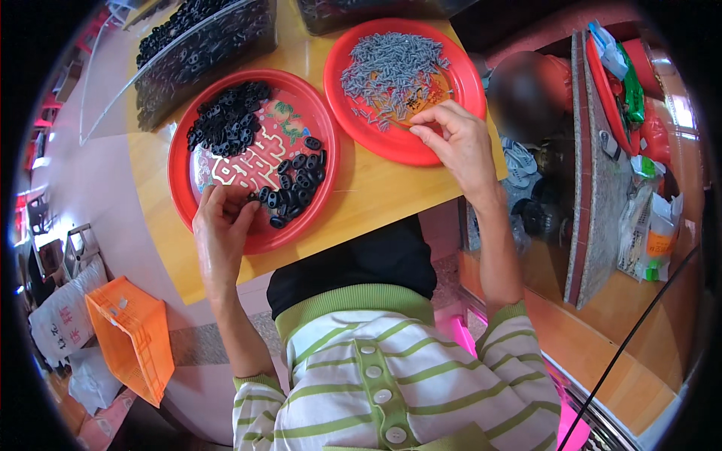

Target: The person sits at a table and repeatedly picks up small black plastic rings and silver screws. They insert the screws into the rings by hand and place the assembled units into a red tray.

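Note:
A red round tray [327, 154] with a patterned bottom holds small black oval plastic pieces with two holes, a heap [226, 120] at its far left and a looser group [297, 184] at its right. My left hand [223, 214] is over its near left edge, fingertips closed together beside the looser group; what they grip is mostly hidden. On the second red tray [460, 56], to the right, lies a pile of small grey screws [391, 71]. My right hand [459, 143] pinches thumb and forefinger together over its near side; anything between them is too small to make out.
Both trays stand on a yellow wooden table [376, 192]. At the far left a clear bin [203, 64] holds more black pieces, and another dark bin [376, 11] is behind. An orange crate [135, 338] sits lower left. Shoes [519, 161] and a stone-topped ledge [605, 195] are at right.

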The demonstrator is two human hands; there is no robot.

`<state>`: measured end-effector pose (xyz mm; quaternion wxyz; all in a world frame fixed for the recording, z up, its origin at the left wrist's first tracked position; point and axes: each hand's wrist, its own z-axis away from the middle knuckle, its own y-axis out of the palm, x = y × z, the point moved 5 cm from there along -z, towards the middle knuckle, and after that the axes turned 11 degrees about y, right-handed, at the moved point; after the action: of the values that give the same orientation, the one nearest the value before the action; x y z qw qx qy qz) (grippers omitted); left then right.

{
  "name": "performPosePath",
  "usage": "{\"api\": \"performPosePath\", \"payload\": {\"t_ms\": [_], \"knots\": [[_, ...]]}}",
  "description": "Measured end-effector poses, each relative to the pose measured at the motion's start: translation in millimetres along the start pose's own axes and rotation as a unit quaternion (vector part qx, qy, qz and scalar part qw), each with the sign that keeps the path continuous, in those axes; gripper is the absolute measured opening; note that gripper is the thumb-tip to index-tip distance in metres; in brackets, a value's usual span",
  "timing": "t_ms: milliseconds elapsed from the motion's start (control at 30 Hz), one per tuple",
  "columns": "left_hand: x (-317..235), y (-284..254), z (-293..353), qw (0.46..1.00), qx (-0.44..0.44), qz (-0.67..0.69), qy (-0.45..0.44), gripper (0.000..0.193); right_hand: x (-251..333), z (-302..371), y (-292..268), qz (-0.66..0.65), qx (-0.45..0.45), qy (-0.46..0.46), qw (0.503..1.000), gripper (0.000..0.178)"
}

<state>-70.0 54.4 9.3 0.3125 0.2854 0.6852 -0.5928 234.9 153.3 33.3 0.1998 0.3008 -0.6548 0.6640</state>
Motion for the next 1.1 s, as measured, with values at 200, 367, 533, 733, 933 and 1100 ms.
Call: {"api": "performPosePath", "payload": {"t_ms": [200, 367, 533, 733, 933, 1100], "knots": [[10.1, 1.2, -1.8, 0.999, 0.022, 0.018, -0.031, 0.018, 1.1, -5.1, 13.3, -0.013, 0.007, -0.034, 0.999, 0.011], [3.5, 1.7, -1.4, 0.999, 0.023, 0.021, -0.028, 0.019, -2.2, -8.7, 12.7, 0.008, -0.012, -0.043, 0.999, 0.009], [-5.3, -0.8, 0.1, 1.000, 0.017, -0.004, 0.004, 0.015, -1.3, -11.7, 12.8, 0.031, -0.004, -0.045, 0.998, 0.009], [-4.8, -3.0, 15.2, 0.966, -0.097, 0.238, -0.020, 0.011, 1.6, -15.7, 18.2, 0.074, 0.018, -0.047, 0.996, 0.011], [-20.6, 18.7, 22.6, 0.864, -0.092, 0.483, -0.113, 0.015, 7.9, -18.2, 20.3, 0.132, 0.063, -0.047, 0.988, 0.010], [-23.0, 26.8, 27.5, 0.790, -0.075, 0.596, -0.123, 0.021, 18.4, -5.5, 21.7, 0.131, 0.064, -0.049, 0.988, 0.009]]}}
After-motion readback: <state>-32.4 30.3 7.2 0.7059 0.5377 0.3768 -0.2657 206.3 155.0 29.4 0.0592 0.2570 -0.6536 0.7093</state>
